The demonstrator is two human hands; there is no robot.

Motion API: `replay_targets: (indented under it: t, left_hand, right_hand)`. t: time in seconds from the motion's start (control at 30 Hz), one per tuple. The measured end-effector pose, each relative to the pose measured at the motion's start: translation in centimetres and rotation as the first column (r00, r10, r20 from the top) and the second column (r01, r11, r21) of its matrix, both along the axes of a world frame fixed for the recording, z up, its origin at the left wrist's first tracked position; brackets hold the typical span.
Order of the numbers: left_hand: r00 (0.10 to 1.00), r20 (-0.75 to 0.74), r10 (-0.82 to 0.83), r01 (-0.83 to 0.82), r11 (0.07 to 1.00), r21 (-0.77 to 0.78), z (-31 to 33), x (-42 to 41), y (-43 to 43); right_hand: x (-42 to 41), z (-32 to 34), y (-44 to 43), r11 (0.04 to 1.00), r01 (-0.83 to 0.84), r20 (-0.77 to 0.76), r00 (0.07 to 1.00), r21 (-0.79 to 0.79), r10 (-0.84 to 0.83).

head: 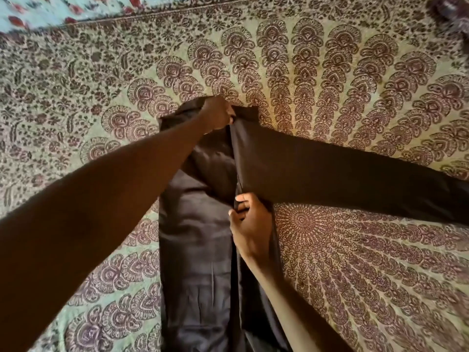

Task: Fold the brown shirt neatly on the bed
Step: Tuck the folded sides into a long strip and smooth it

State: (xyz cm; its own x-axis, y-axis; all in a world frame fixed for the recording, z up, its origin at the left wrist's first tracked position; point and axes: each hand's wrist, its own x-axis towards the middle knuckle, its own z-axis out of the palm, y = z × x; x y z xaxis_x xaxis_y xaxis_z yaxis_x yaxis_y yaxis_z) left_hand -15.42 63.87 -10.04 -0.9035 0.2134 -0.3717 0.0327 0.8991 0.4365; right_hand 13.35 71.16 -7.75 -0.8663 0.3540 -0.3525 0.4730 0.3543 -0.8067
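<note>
The brown shirt [198, 245] lies lengthwise down the middle of the bed, its right side folded in over the body. One long sleeve [342, 174] stretches flat to the right, reaching the frame's edge. My left hand [218, 113] is at the far end of the shirt, pinching the fabric near the collar and shoulder. My right hand [250, 224] grips the folded edge lower down, where the sleeve meets the body. The shirt's near hem runs out of the frame at the bottom.
The bedsheet [330, 72] is cream with a dense maroon peacock-feather print. A pale cloth with red flowers [38, 11] lies at the far left corner. A dark blurred object [451, 8] sits at the far right corner.
</note>
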Motion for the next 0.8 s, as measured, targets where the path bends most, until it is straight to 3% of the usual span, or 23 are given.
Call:
replay_targets:
  t: [0.17,0.4,0.57,0.7,0.8]
  left_hand:
    - [0.969,-0.193,0.155,-0.133,0.984,0.121,2.6,6.8,-0.2]
    - [0.985,0.070,0.160,-0.167,0.979,0.119,5.1,18.4,-0.1]
    - [0.991,0.129,-0.026,0.049,0.982,-0.180,6.4,27.9,-0.4]
    - [0.961,0.260,-0.088,0.160,0.949,-0.270,5.9,34.4,-1.5]
    - [0.929,0.370,0.000,0.093,0.968,-0.233,5.9,38.4,-2.0]
  right_hand:
    - [3.6,0.3,-0.3,0.991,-0.114,0.067,0.992,0.071,0.110]
    - [12.4,1.5,0.0,0.862,-0.375,0.331,0.906,0.341,0.263]
    - [17.6,2.5,-1.7,0.730,-0.488,0.460,0.847,0.477,0.266]
    - [22.4,4.0,-1.4,0.582,-0.655,0.648,0.713,0.481,0.267]
    - [26.1,5.4,-0.5,0.530,-0.721,0.725,0.639,0.447,0.258]
